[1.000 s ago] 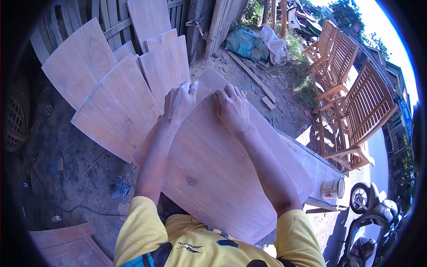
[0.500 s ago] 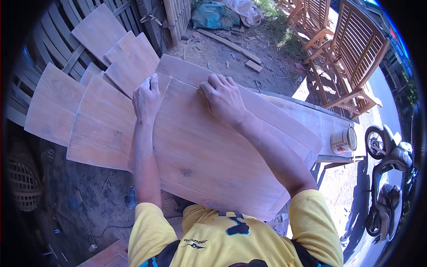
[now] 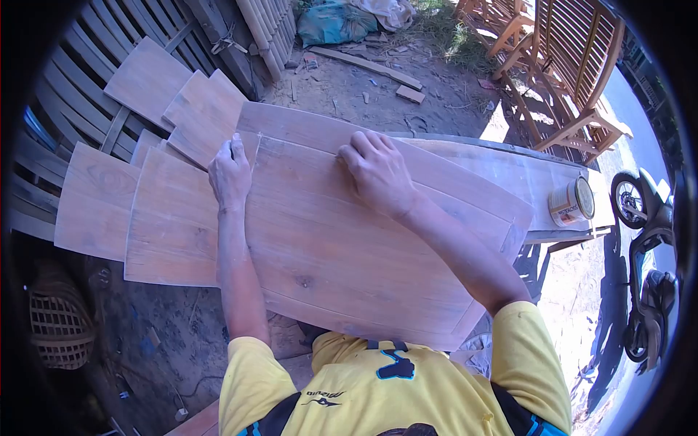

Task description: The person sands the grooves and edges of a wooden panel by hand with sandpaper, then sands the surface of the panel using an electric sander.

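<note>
A large, pale reddish wooden panel [image 3: 349,251] with framed edges lies in front of my body, a dark knot in its lower part. My left hand [image 3: 231,178] is closed at the panel's left edge, its fingers curled over the rim. On the upper part of the panel rests my right hand [image 3: 379,174], close to the long seam. Its fingers are bent and pressed together against the wood; whatever may be under them is hidden.
Several loose boards [image 3: 171,218] fan out on the left by a slatted fence [image 3: 73,94]. A labelled can [image 3: 571,202] stands on the bench [image 3: 480,171] to the right. Beyond are wooden slatted chairs [image 3: 574,65] and a motorbike [image 3: 647,269]. A woven basket [image 3: 62,330] is at lower left.
My right hand has slid a short way rightward along the panel's seam. My left hand stays at the left edge. The whole view has turned slightly.
</note>
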Tool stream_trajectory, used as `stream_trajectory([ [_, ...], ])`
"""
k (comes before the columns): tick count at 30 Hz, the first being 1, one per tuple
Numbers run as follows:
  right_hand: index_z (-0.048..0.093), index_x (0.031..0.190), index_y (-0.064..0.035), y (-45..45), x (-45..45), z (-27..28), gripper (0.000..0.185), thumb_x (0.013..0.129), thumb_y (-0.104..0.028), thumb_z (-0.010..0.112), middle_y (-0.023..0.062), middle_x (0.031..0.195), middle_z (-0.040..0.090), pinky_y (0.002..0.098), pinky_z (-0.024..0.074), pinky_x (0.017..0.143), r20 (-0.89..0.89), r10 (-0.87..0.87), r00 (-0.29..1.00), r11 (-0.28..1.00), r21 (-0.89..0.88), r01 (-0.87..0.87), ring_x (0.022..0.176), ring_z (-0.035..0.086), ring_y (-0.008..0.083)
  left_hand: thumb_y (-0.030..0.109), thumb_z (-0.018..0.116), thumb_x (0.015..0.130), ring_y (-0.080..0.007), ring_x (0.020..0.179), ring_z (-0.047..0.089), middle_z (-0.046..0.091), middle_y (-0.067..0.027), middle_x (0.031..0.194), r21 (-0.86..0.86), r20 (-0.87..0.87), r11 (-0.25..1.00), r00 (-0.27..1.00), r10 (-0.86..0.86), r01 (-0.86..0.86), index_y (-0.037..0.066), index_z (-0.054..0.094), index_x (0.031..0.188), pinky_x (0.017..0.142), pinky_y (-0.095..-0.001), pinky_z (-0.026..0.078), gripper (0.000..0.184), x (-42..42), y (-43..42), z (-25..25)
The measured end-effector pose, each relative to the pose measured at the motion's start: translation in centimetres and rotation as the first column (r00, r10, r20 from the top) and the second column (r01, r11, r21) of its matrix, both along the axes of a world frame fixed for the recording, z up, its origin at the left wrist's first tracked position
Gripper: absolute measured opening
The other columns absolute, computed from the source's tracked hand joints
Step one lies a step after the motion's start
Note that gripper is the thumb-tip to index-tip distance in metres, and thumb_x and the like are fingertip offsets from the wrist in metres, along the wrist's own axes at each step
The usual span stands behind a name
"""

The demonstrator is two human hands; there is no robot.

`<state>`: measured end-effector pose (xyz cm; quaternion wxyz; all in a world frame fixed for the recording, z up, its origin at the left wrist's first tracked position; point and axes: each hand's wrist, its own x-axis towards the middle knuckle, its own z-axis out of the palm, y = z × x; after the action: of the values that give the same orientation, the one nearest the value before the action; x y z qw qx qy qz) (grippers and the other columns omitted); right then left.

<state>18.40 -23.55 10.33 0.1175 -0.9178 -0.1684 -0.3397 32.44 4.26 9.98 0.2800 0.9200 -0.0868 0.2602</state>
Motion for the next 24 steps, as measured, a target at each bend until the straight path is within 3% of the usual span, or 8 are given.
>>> stream_trajectory([
  [3,0.072,0.100,-0.0049,6.7,6.7,1.0,0.014,0.088,-0.011,0.067,0.0099,0.104,0.064,0.0406,0.0512,0.096,0.000,0.033,0.999,0.999,-0.003,-0.033,0.111,0.063,0.0267,0.042,0.047,0.114,-0.0516,0.093,0.071,0.074,-0.0321,0.094,0.015,0.006,1.000,1.000,-0.001,0.001,-0.003,0.075,0.103,0.080,-0.0576,0.053,0.054,0.0,-0.3,0.3],
  [7,0.071,0.100,-0.0060,4.3,4.8,1.2,0.013,0.089,-0.011,0.068,0.0097,0.106,0.064,0.0400,0.0503,0.095,-0.053,0.025,0.998,0.999,-0.043,-0.027,0.112,0.063,0.0260,0.044,0.047,0.114,-0.0513,0.094,0.071,0.074,-0.0325,0.095,0.004,-0.044,1.000,0.999,0.005,-0.005,-0.003,0.075,0.103,0.080,-0.0575,0.053,0.055,-0.2,-0.4,0.7],
  [10,0.070,0.104,-0.0075,-3.6,-3.2,-0.5,0.016,0.089,-0.011,0.066,0.0077,0.107,0.063,0.0402,0.0483,0.098,-0.065,-0.025,0.998,1.000,-0.018,0.024,0.112,0.062,0.0249,0.044,0.047,0.114,-0.0512,0.095,0.071,0.075,-0.0311,0.097,-0.016,-0.068,1.000,0.998,0.013,-0.014,-0.002,0.077,0.107,0.081,-0.0573,0.053,0.054,-0.3,-0.3,0.7],
  [12,0.069,0.113,-0.0073,-9.5,-9.9,-0.9,0.031,0.083,-0.007,0.071,0.0078,0.105,0.061,0.0419,0.0480,0.097,-0.124,-0.095,0.988,0.995,-0.041,0.090,0.110,0.063,0.0275,0.044,0.047,0.114,-0.0512,0.095,0.071,0.075,-0.0306,0.098,-0.024,-0.086,0.999,0.996,0.018,-0.020,-0.002,0.077,0.108,0.081,-0.0573,0.053,0.054,-0.2,-0.3,0.5],
  [15,0.068,0.114,-0.0056,-15.5,-16.9,-1.0,0.034,0.080,-0.004,0.074,0.0087,0.102,0.060,0.0416,0.0495,0.097,-0.217,-0.194,0.957,0.981,-0.048,0.188,0.104,0.063,0.0301,0.043,0.047,0.114,-0.0513,0.096,0.071,0.075,-0.0302,0.099,-0.002,-0.017,1.000,1.000,0.014,-0.014,-0.002,0.077,0.110,0.082,-0.0575,0.053,0.054,0.0,-0.2,0.3],
  [19,0.068,0.113,-0.0050,-13.9,-15.3,-1.3,0.031,0.082,-0.004,0.073,0.0092,0.101,0.060,0.0402,0.0499,0.097,-0.201,-0.185,0.962,0.983,-0.031,0.183,0.103,0.063,0.0301,0.043,0.047,0.114,-0.0519,0.096,0.071,0.075,-0.0305,0.099,-0.015,-0.015,1.000,1.000,0.009,-0.010,-0.003,0.076,0.110,0.083,-0.0583,0.053,0.054,-0.3,-0.7,0.6],
  [24,0.070,0.106,-0.0051,-3.3,-3.7,-0.4,0.017,0.089,-0.009,0.071,0.0091,0.101,0.060,0.0414,0.0505,0.096,-0.037,-0.030,0.999,0.999,-0.015,0.029,0.106,0.062,0.0287,0.042,0.047,0.113,-0.0523,0.094,0.071,0.074,-0.0322,0.096,0.001,-0.009,1.000,1.000,0.011,-0.011,-0.003,0.076,0.106,0.083,-0.0589,0.054,0.054,-0.2,-0.4,0.3],
])
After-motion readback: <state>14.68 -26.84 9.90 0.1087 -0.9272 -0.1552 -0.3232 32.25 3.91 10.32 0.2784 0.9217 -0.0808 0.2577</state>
